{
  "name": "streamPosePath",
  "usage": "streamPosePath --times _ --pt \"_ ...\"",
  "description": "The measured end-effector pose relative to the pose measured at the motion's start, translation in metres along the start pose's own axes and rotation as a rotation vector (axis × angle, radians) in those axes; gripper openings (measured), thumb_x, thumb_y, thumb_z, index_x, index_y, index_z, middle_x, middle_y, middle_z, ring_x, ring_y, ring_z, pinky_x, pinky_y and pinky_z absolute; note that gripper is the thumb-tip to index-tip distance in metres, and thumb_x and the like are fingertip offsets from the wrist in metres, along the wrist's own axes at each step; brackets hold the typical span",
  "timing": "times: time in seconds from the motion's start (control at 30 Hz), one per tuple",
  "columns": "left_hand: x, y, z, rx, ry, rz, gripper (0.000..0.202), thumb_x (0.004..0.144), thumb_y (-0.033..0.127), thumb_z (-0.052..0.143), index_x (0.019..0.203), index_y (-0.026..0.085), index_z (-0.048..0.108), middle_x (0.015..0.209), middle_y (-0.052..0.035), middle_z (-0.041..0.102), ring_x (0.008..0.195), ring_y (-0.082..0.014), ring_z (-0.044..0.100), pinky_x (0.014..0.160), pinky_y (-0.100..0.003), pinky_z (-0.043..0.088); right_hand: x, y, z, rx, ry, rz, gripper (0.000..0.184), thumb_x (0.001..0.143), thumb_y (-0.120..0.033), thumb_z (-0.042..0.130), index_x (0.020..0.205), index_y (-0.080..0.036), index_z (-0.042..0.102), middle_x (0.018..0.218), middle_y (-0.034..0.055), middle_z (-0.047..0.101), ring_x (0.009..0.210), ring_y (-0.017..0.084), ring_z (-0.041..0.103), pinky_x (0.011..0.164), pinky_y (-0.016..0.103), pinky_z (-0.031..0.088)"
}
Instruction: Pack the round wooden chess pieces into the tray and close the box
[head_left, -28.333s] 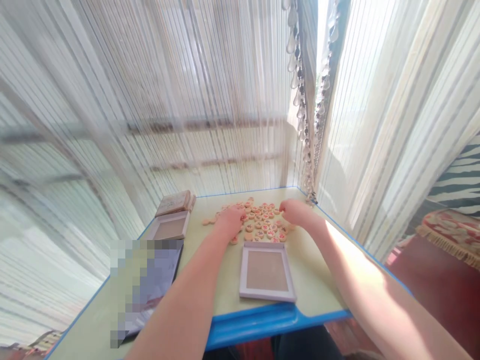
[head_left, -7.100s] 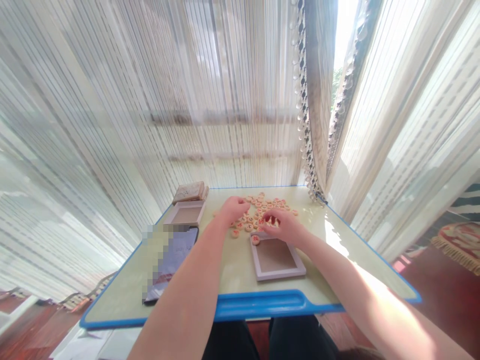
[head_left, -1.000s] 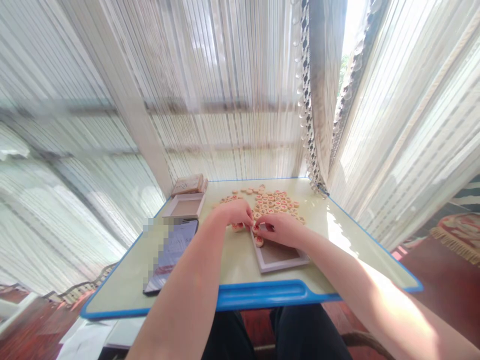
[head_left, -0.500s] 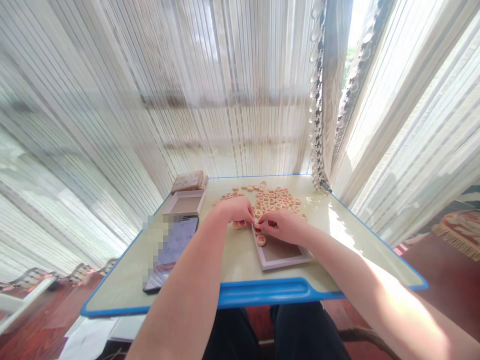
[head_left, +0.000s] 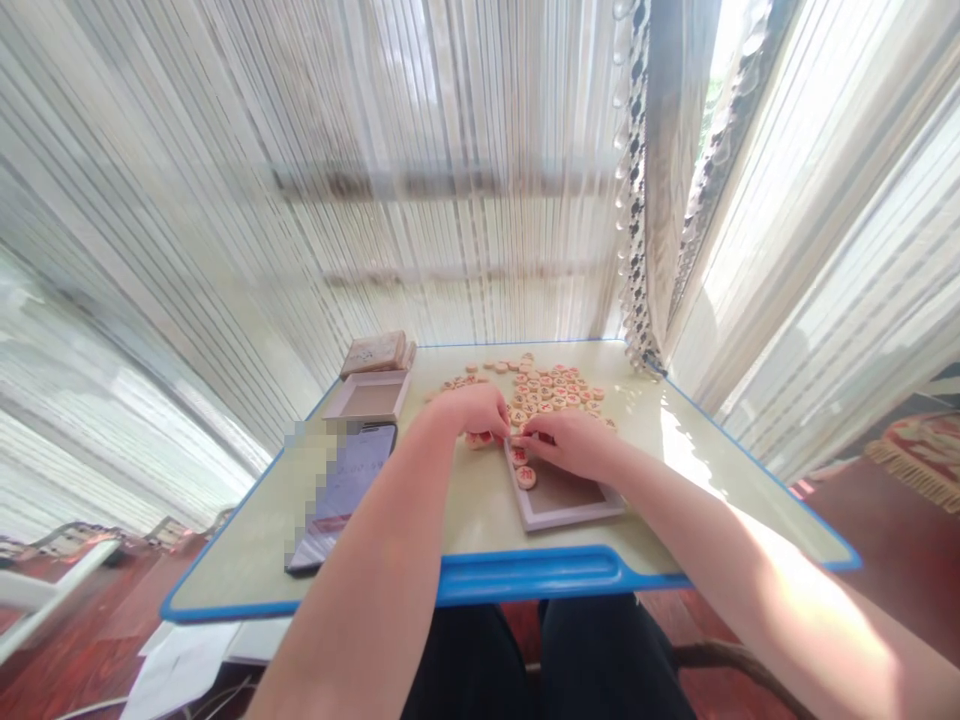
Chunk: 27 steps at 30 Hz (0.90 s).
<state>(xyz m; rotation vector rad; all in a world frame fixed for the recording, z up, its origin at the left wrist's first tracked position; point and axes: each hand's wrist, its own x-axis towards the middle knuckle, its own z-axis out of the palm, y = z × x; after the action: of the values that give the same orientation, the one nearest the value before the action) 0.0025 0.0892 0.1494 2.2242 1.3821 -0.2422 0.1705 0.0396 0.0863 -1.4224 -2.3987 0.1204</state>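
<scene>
Head camera view, looking down over a pale yellow-green tabletop with blue edging: a shallow, rectangular, whitish-lilac box with a brown floor lay before the seated person and served as the landmark. Inside it, along its left wall, two round, pale wooden discs with red characters rested face up, one behind the other.

The person's bare right hand reached over the box's far left part, thumb and fingers drawn close together; whether a disc was pinched there could not be told. The bare left hand was curled just beside the box's far left corner, its fingertips near those of the right (its grip was also too hidden to tell). Partly under it, left of the box, sat a few red-marked discs.

Beyond the box spread a crowd of similar wooden discs, many marked in red. Well to the box's left, toward the far side, stood a second shallow whitish box, with a stack of brownish flat boxes behind it. Nearer, also left of the box, lay a dark-edged rectangular device with a pale screen, partly pixelated. Striped, sheer whitish curtains hung beyond everything.
</scene>
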Motion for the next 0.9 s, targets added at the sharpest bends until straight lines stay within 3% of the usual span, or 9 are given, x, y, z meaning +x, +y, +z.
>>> streamPosePath --times 0.17,0.37,0.53,0.7,0.9 --pt "0.0 0.001 0.0 0.016 -0.006 -0.005 0.02 0.064 0.027 0.06 0.079 0.018 0.07 0.071 -0.0011 0.067 0.058 -0.0116 0.055 0.052 -0.021 0.04 -0.001 0.0 -0.002 -0.058 0.013 0.028 0.029 0.088 -0.04 0.045 0.082 -0.021 0.067 0.069 0.0033 0.065 0.062 0.014 0.053 0.057 0.025 0.029" --pt "0.001 0.0 -0.001 0.029 -0.014 0.017 0.023 0.065 0.026 0.059 0.082 0.016 0.071 0.067 -0.0022 0.066 0.057 -0.0119 0.055 0.054 -0.021 0.041 -0.005 -0.003 -0.003 0.009 0.006 -0.051 0.023 0.083 -0.036 0.052 0.098 -0.027 0.067 0.072 -0.0001 0.067 0.063 0.013 0.054 0.058 0.023 0.032" --pt "0.001 0.001 -0.001 0.03 -0.012 -0.002 0.023 0.066 0.026 0.058 0.082 0.017 0.071 0.068 -0.0019 0.065 0.057 -0.0119 0.055 0.053 -0.02 0.042 -0.002 -0.003 0.002 0.007 0.004 -0.035 0.024 0.085 -0.038 0.05 0.093 -0.024 0.069 0.071 0.002 0.067 0.061 0.013 0.054 0.057 0.024 0.032" --pt "0.0 0.001 0.0 0.007 -0.006 0.001 0.022 0.064 0.025 0.058 0.081 0.016 0.069 0.063 -0.001 0.063 0.055 -0.012 0.054 0.052 -0.02 0.041 -0.005 0.001 -0.009 -0.035 0.045 0.009 0.023 0.085 -0.036 0.049 0.088 -0.024 0.069 0.069 0.0012 0.067 0.062 0.014 0.055 0.057 0.024 0.032" --pt "-0.002 0.002 0.0 0.018 -0.018 -0.015 0.018 0.064 0.023 0.057 0.076 0.016 0.068 0.061 -0.0007 0.064 0.055 -0.0112 0.054 0.053 -0.02 0.041 -0.013 0.001 -0.022 -0.138 -0.091 0.052 0.015 0.078 -0.031 0.056 0.081 -0.025 0.069 0.068 0.0014 0.066 0.059 0.014 0.053 0.053 0.025 0.029"
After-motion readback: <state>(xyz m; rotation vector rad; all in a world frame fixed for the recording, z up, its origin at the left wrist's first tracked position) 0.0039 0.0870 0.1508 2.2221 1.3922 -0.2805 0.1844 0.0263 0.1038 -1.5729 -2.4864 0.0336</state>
